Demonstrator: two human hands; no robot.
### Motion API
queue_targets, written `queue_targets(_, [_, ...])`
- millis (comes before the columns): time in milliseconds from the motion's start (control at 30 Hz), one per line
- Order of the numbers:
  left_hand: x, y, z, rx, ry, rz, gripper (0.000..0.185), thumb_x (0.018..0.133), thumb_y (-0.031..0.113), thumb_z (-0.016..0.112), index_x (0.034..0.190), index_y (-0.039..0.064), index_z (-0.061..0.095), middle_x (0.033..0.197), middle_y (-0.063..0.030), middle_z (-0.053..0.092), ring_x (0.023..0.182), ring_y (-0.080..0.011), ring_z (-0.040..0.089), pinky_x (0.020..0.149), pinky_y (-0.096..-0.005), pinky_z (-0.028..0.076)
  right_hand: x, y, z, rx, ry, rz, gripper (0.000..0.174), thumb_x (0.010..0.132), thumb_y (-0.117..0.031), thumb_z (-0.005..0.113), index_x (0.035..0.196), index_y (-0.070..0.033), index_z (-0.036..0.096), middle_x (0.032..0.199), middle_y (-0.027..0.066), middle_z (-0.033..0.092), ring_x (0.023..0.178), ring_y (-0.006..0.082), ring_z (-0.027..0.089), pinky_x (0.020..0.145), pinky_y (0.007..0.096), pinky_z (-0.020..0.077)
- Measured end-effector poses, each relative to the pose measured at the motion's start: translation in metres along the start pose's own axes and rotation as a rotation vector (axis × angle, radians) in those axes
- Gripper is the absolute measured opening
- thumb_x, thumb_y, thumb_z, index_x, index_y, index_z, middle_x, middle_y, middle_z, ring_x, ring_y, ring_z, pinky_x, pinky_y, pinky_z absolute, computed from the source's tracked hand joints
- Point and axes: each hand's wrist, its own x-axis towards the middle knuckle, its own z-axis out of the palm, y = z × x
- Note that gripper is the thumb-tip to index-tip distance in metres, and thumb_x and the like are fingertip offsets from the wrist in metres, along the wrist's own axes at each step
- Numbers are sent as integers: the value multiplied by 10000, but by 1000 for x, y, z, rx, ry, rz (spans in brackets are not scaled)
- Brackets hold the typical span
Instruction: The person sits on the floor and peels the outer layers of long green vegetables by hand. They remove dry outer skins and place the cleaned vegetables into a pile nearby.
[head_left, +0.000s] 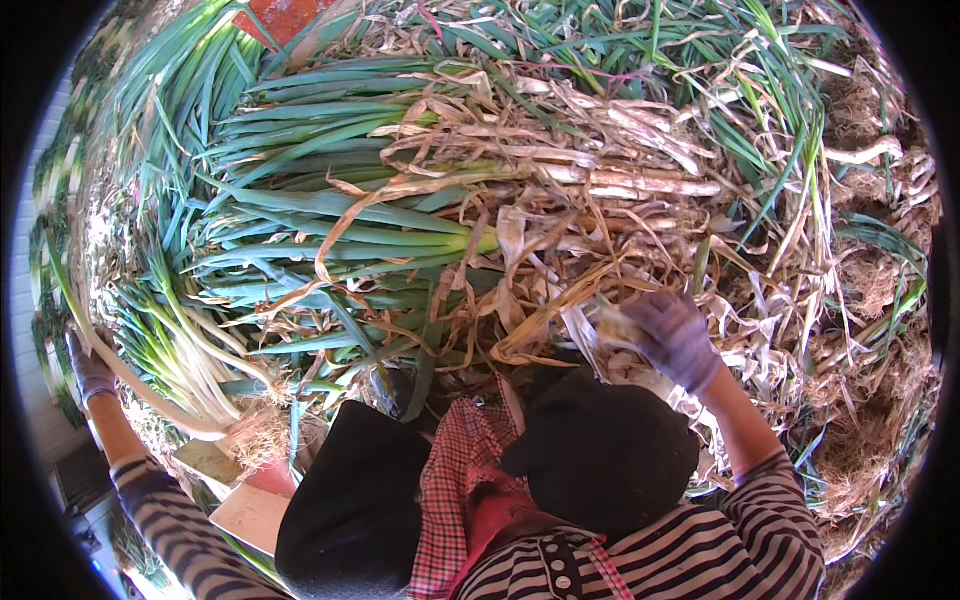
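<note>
My right hand (671, 341), in a greyish-purple glove, is blurred and closed around a wisp of dry leaves (619, 331) above the husk litter. At the far left is my gloved left hand (93, 369). A single long scallion stalk (154, 401) runs against its palm side, its root end pointing down towards me; whether the fingers grip it is unclear. Beside it lies a bundle of cleaned scallions (191, 367) with white stems and bushy roots (259, 439). Before me spreads a wide heap of uncleaned scallions (360, 202), green tops left, husk-covered stems (630, 180) right.
Another pile of green tops (195, 82) stands at upper left, near a red-orange object (281, 19). Rooted scallions (862, 427) cover the right side. A pale board or box (251, 517) sits by my left knee. My knees in black trousers (352, 502) and a checked apron (457, 465) are below.
</note>
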Motion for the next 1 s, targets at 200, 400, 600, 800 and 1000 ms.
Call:
queue_targets(200, [-33,-71,-41,175,311,67,434,884,472,574,1215,207,483,1046,-94,592,636,-202,554,421,-304,411,123,-20,40,-255,-134,49,443,786,-304,681,1188,-151,574,1102,84,590,1062,288,522,920,444,382])
queue_targets(400, [-186,-193,134,452,-571,-244,356,898,304,538,1183,91,554,802,-50,626,502,-111,526,414,-217,422,142,-12,62,-242,-212,67,512,763,-415,687,1164,-121,567,1111,119,584,1088,310,514,909,464,383])
queue_targets(600, [-336,-214,324,576,-1327,-507,691,867,536,591,1293,5,472,1043,-118,629,809,-167,645,651,-272,552,124,-24,28,-216,-344,6,507,718,-444,711,1049,-76,598,1018,135,589,1013,325,546,889,474,403])
queue_targets(800, [-375,-183,414,-302,-1153,-134,794,739,635,673,1269,77,480,1116,-86,601,1037,-206,583,939,-367,484,123,-38,-43,197,168,-130,467,692,-374,777,975,-51,591,943,148,563,824,330,605,697,407,516])
queue_targets(1000, [-372,-59,411,-807,-830,121,614,868,489,614,1217,-1,491,1132,-132,590,1059,-276,582,963,-440,458,144,-96,-96,464,248,-370,536,762,-419,724,1026,21,570,998,212,560,891,374,579,796,431,483])
